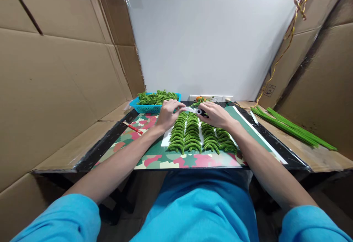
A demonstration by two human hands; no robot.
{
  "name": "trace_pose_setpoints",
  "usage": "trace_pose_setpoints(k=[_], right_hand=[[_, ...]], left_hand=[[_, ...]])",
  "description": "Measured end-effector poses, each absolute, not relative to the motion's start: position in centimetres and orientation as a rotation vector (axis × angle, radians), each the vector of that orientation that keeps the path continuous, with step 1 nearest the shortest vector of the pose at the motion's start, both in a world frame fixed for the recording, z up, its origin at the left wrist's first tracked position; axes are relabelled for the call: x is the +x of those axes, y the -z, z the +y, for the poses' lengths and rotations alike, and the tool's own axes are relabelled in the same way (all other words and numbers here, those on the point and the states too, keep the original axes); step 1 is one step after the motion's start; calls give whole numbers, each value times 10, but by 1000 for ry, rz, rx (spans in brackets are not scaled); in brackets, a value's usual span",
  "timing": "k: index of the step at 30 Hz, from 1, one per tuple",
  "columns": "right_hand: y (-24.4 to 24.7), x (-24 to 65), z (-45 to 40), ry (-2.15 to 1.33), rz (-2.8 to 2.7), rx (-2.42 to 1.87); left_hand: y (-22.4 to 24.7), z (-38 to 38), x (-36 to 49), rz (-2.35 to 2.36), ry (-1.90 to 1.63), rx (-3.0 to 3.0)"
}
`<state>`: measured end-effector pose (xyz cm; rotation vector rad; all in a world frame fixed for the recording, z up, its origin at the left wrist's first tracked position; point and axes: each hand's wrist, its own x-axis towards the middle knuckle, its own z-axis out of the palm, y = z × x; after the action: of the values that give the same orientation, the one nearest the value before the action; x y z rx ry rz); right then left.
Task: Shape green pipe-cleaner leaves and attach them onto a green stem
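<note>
Between my hands stretches a thin pale strip [189, 109], which looks like tape. My left hand [168, 114] pinches its left end between thumb and fingers. Closed around a small black object with a white ring [199, 112], perhaps a tape roll, my right hand [215, 114] holds the other end; its fingers partly cover the object. Below both hands, curved fuzzy green chenille pieces [193, 133] lie overlapped in several columns on white paper [166, 139]. Just behind the hands is an orange flower-like cluster with green stems [201, 99].
A blue basket [149, 108] heaped with green fuzzy pieces stands back left. A red, narrow item [133, 127] lies on the patterned mat [154, 161]. At right are long green stems [289, 128] and a white slim tool [254, 118]. Cardboard walls [55, 80] flank the table; yellow wire [275, 64] hangs right.
</note>
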<state>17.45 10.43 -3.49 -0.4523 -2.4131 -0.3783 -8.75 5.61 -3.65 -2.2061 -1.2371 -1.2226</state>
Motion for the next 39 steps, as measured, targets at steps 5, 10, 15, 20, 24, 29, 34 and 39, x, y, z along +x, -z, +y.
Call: trace_pose_setpoints(k=[5, 10, 15, 20, 24, 29, 34, 39], right_hand=[[36, 174, 105, 389, -2398, -463], [36, 174, 104, 371, -2355, -471], [35, 174, 103, 361, -2345, -445], [35, 171, 103, 329, -2357, -459], [32, 170, 101, 240, -2384, -536], [25, 170, 97, 194, -2398, -617], [21, 169, 94, 167, -2427, -630], [18, 175, 97, 67, -2406, -566]], left_hand=[[36, 57, -88, -1185, 1242, -2215], [35, 57, -89, -1167, 1235, -2211], [35, 59, -89, -1159, 1223, -2209], [36, 60, -90, -1158, 1240, -2187], [34, 60, -90, -1159, 1241, -2177], [32, 62, -89, -1157, 1241, -2205], [33, 63, -87, -1160, 1247, -2210], [24, 62, -84, -1158, 1260, -2189]])
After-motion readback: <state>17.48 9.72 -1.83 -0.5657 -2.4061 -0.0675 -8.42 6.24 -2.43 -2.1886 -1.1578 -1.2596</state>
